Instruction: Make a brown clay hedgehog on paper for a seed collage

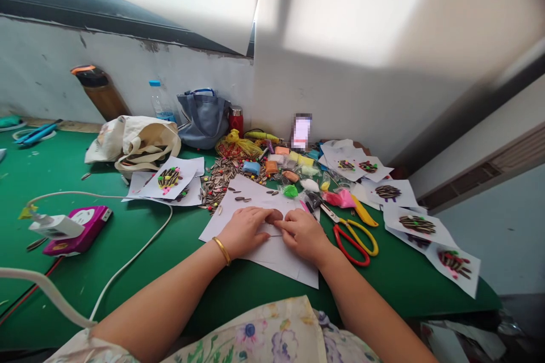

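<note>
Flowery cloth (255, 341) sits at six o'clock; at twelve, left hand (246, 231) and right hand (304, 235), fingers bent, touch a brown lump (275, 216). Pinching? Can't tell. Probably shaping; next needs soft pushes.

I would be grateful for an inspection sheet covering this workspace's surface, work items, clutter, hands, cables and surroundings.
Surface: green table, largely covered beyond the hands.
Work items: brown lump over white paper; scissors right of the right hand.
Clutter: seed pile, blue bag, cream bag.
Hands: left hand and right hand both at the brown lump.
Cables: thick white cable at left, near the purple power block.
Surroundings: pale wall, hanging white sheet.
</note>
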`<act>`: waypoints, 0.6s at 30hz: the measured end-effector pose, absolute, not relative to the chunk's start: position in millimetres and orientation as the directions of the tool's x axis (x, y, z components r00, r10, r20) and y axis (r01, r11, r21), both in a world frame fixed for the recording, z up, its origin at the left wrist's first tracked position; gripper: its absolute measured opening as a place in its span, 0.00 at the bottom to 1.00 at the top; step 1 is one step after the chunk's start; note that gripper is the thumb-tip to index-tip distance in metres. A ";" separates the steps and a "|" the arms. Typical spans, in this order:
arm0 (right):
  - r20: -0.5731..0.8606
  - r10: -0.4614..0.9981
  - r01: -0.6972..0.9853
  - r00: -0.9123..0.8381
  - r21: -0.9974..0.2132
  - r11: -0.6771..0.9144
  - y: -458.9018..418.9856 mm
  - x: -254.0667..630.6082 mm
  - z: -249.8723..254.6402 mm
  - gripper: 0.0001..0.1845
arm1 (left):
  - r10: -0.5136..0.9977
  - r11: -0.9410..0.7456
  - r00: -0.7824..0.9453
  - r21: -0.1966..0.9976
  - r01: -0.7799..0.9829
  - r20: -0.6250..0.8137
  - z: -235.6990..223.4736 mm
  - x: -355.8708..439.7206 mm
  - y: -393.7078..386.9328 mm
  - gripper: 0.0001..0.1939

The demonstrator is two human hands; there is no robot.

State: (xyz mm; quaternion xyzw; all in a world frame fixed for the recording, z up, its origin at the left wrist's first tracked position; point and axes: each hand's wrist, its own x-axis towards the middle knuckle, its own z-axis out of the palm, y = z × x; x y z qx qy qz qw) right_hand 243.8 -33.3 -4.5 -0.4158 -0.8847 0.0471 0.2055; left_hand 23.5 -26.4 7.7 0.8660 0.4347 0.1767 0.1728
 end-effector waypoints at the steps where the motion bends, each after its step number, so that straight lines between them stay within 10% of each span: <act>1: 0.333 0.749 0.709 -0.573 -0.256 0.657 -33.3 244.1 -4.5 0.16 | 0.815 -0.561 0.559 0.455 0.691 0.155 8.4 23.4 -26.2 0.27; 18: 0.309 0.719 0.673 -0.623 -0.257 0.694 -34.7 242.9 -4.7 0.17 | 0.824 -0.549 0.546 0.454 0.702 0.152 7.7 23.1 -24.7 0.24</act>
